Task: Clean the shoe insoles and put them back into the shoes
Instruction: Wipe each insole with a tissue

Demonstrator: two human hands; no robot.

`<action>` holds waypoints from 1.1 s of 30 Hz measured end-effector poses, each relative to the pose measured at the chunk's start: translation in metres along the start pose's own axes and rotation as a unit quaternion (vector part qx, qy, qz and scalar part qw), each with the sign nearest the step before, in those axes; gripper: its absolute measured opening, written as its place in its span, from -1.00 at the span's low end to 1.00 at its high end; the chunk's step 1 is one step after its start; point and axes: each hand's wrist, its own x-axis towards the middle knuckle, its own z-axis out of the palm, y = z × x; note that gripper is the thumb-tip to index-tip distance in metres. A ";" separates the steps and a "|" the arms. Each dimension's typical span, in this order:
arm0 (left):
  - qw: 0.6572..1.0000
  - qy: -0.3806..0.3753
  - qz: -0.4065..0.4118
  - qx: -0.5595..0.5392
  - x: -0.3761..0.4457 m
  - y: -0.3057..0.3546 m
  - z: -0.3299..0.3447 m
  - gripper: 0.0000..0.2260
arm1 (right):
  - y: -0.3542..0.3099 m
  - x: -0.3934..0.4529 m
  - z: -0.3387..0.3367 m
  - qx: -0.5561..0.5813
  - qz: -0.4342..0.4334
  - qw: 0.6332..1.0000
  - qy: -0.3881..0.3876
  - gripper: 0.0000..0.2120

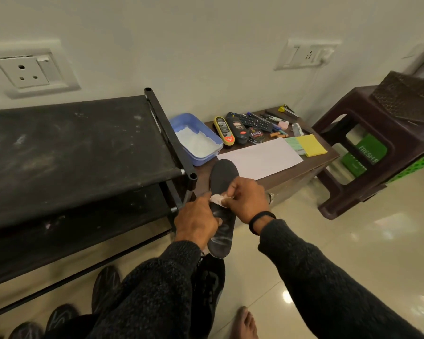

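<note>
A black shoe rack occupies the left half of the view, its top shelf dusty. To its right stands a low brown tabletop, with a dark brown plastic stool beyond it. On the tabletop lie a white paper sheet, a blue tray containing white powder, a yellow pad, a remote control and shoe polish containers.

The dark insole is held in the air above the floor, between the rack and the tabletop edge, toe end pointing away from the person. The left hand grips the insole along its left edge, fingers curled around it. The right hand pinches a small pale cloth against the insole's upper surface near the middle. A black shoe sits on the floor directly below the insole's heel end. Further shoes line the floor under the rack.
</note>
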 end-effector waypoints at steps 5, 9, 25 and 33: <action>0.995 0.043 0.006 -0.092 0.004 0.001 0.001 -0.54 | -0.004 -0.025 -0.024 0.371 0.176 0.910 0.060 -0.77; 0.988 0.070 -0.003 -0.134 0.008 0.004 0.011 -0.66 | -0.004 -0.032 -0.033 0.511 0.227 0.828 0.043 -0.75; 0.945 0.010 -0.083 -0.317 0.001 -0.001 0.026 -0.86 | -0.002 -0.022 -0.037 0.464 0.279 0.840 0.021 -0.72; 0.843 -0.080 -0.175 -0.502 -0.017 0.004 0.045 -0.76 | 0.001 -0.019 -0.035 0.383 0.239 0.892 -0.015 -0.76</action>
